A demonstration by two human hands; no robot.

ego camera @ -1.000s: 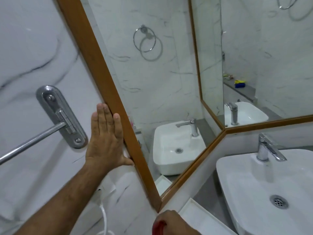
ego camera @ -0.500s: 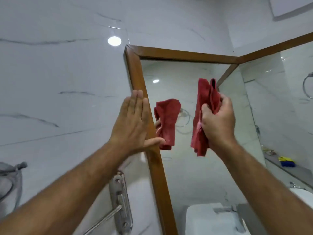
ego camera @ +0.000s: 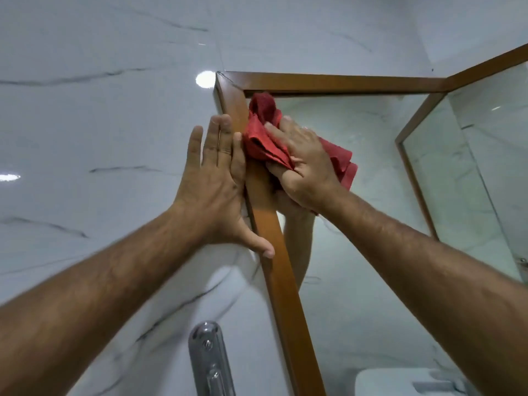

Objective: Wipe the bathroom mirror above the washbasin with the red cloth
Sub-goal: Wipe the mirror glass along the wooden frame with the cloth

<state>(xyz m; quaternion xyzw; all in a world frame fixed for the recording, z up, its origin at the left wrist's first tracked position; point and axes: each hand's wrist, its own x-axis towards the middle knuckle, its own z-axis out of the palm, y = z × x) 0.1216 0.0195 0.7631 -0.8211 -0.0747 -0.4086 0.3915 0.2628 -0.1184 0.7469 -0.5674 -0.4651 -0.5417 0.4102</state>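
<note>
The right hand (ego camera: 304, 164) presses the red cloth (ego camera: 261, 138) against the mirror (ego camera: 357, 224) in its upper left corner, just right of the middle of the frame. Its grip is closed on the cloth: the fingers (ego camera: 278, 130) lie spread over the bunched fabric and the thumb tucks under a fold, so the cloth is pinned between palm and glass. The cloth is crumpled, with 1 lobe pushed up toward the top rail of the wooden frame (ego camera: 274, 252) and another flap sticking out past the back of the hand to the right. Its left edge overlaps the left rail of the frame.

The left hand (ego camera: 217, 184) is flat and fully open, holding nothing. Its palm and 4 fingers rest on the white marble wall (ego camera: 100, 124) just left of the frame, the index finger lying along the rail's edge and touching the cloth's left side. The thumb points down and right, its tip resting on the rail.

Both forearms are bare and reach up from the bottom corners of the frame. The glass shows a reflection of the right forearm beneath the hand. A second mirror panel (ego camera: 471, 167) meets the first at an angle on the right. A chrome bracket (ego camera: 208, 358) sits on the wall at the bottom centre, and part of a white basin (ego camera: 400, 381) shows at the lower right.
</note>
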